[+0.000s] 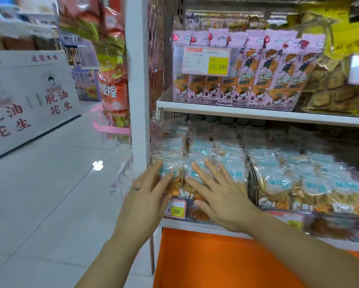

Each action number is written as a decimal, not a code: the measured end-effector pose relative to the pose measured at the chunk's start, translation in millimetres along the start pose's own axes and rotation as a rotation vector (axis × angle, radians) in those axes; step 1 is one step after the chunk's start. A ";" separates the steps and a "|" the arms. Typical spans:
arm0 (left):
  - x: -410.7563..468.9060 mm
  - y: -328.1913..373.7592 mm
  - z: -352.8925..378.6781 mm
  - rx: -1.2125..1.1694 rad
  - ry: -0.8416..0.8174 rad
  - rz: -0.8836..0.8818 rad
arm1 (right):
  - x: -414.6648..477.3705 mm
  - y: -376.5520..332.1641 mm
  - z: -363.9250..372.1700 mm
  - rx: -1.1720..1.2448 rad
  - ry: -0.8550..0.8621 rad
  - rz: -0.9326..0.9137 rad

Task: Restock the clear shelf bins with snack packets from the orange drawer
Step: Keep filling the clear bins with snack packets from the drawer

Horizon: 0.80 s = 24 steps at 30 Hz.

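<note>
Clear snack packets (203, 148) with pale blue labels and orange crackers fill the left clear bin (187, 215) on the lower shelf. My left hand (147, 196) rests flat against the bin's left end, fingers on the outermost packet. My right hand (220, 194) lies spread, palm down, on the front packets beside it. Neither hand grips a packet. A second clear bin (282, 215) of the same packets stands to the right. The orange drawer (216, 260) front is right below the shelf, shut.
A white upright post (137, 80) bounds the shelf on the left. Pink cracker packs (257, 69) fill the upper shelf bin. A white carton (29, 96) stands on the tiled floor at left. An end-cap rack of hanging orange bags (112, 75) is behind the post.
</note>
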<state>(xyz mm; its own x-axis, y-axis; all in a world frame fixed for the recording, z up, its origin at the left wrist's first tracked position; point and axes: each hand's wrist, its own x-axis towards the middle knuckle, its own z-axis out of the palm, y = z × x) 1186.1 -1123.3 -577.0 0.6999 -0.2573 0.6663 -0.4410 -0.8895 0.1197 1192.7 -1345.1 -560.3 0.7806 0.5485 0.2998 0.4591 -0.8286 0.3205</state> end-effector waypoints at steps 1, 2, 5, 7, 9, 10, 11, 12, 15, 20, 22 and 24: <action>-2.2 -0.6 4.6 0.041 0.007 0.039 | -0.8 1.3 0.2 -0.007 -0.011 -0.013; -2.5 -1.0 8.3 0.069 0.015 0.065 | -3.2 3.5 -0.3 -0.016 -0.014 -0.027; 2.9 -2.5 11.9 0.076 0.018 0.068 | -11.7 11.6 -3.0 -0.035 -0.020 -0.052; 7.8 -3.3 10.3 0.077 0.019 0.069 | -14.6 14.3 -5.3 -0.046 -0.025 -0.056; 12.6 -2.8 9.8 0.070 0.014 0.118 | -15.0 13.0 -8.5 -0.032 -0.024 -0.050; 14.0 -2.8 10.9 0.059 0.011 0.151 | -13.7 11.4 -10.0 -0.009 -0.019 -0.032; 14.5 -3.1 13.2 0.052 0.009 0.181 | -11.4 9.7 -11.6 0.015 -0.014 -0.004; 14.6 -3.0 14.9 0.047 -0.001 0.197 | -8.0 8.4 -13.4 0.035 -0.008 0.028; 13.0 -3.7 17.8 0.035 -0.036 0.224 | 2.8 6.4 -11.4 0.094 -0.011 0.103; 21.3 -7.5 16.7 0.087 -0.089 0.257 | 14.5 7.9 -5.2 0.088 -0.007 0.099; 23.0 -7.8 15.4 0.140 -0.098 0.258 | 13.8 12.3 -3.7 0.064 -0.010 0.068; 24.2 -5.9 13.5 0.158 -0.078 0.252 | 11.9 17.2 -1.2 0.060 -0.010 0.046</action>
<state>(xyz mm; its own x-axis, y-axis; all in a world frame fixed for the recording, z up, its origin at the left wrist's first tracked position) 1213.3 -1129.4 -571.5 0.6233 -0.5003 0.6010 -0.5180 -0.8399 -0.1619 1209.4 -1352.7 -550.2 0.8054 0.5088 0.3040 0.4472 -0.8583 0.2518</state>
